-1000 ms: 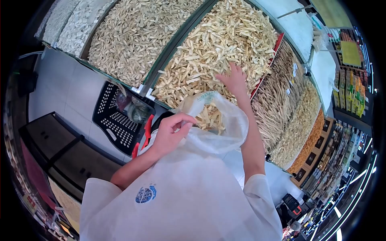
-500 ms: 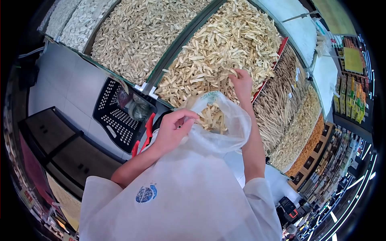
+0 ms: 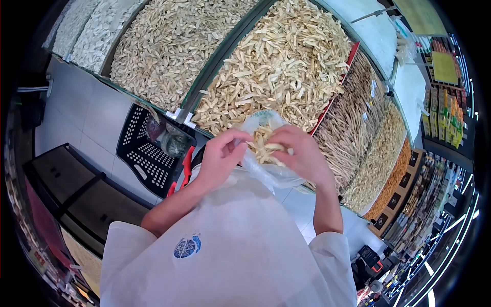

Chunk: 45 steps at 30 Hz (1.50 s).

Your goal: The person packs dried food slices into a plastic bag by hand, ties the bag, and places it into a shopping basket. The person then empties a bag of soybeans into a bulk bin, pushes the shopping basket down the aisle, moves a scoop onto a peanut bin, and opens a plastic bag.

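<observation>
A clear plastic bag [image 3: 276, 178] hangs in front of my chest, its mouth open and pale dried root slices [image 3: 263, 138] inside. My left hand [image 3: 221, 157] pinches the bag's rim on the left side. Over the right side of the mouth, my right hand [image 3: 307, 156] curls with its fingertips down among the slices, gripping pale pieces; how many is hidden. Just beyond the bag lies a bin heaped with dried slices [image 3: 281, 66] of the same look.
Left of that bin is another of smaller dried slices [image 3: 163, 46]. To the right, past a red divider [image 3: 335, 94], lie thin dried roots [image 3: 353, 123]. A black shopping basket [image 3: 148, 153] with red handles and bagged goods stands at lower left on the tiled floor.
My right hand has come back from the heap of slices to the bag's mouth. My left hand still holds the rim, and the bag opening looks narrower.
</observation>
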{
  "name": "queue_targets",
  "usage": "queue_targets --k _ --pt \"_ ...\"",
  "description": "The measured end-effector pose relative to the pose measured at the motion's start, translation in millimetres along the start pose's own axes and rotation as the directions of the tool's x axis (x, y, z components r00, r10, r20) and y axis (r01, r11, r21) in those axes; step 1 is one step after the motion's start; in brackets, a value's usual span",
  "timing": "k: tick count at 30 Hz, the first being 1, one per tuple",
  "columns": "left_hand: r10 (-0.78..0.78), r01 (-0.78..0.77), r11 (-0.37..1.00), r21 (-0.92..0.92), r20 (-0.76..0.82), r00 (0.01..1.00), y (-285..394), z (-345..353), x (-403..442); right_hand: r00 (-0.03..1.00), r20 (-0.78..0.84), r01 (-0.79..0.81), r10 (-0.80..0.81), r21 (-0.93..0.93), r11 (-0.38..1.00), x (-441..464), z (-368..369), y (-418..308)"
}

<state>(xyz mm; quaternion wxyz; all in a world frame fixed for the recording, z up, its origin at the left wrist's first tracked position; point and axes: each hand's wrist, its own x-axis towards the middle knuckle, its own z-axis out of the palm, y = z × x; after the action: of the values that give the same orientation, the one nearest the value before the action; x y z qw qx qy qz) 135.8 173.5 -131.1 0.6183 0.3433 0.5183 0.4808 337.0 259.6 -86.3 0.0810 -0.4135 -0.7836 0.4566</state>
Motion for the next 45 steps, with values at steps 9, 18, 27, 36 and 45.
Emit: queue_targets --k 9,18,27,36,45 --pt "0.019 -0.021 0.999 0.028 0.090 0.996 -15.7 -10.2 -22.3 0.958 -0.042 -0.281 0.282 0.026 0.959 26.9 -26.1 10.9" --pt "0.024 -0.025 1.000 0.012 0.046 0.999 -9.7 -17.9 -24.1 0.751 -0.572 -0.574 0.330 -0.320 0.753 90.7 34.0 169.6" --pt "0.032 -0.030 0.997 -0.067 0.035 0.999 -10.4 -15.2 -13.1 0.599 -0.525 -0.351 0.605 0.507 0.787 71.0 11.2 169.3" --pt "0.014 -0.013 0.999 -0.030 0.048 0.999 -6.8 -10.8 -2.3 0.992 -0.039 -0.105 0.122 0.292 0.951 -8.2 -24.1 29.0" --pt "0.018 -0.019 1.000 0.014 0.069 0.997 -8.4 -9.2 -7.3 0.759 -0.496 -0.541 0.421 -0.121 0.832 74.5 7.2 175.5"
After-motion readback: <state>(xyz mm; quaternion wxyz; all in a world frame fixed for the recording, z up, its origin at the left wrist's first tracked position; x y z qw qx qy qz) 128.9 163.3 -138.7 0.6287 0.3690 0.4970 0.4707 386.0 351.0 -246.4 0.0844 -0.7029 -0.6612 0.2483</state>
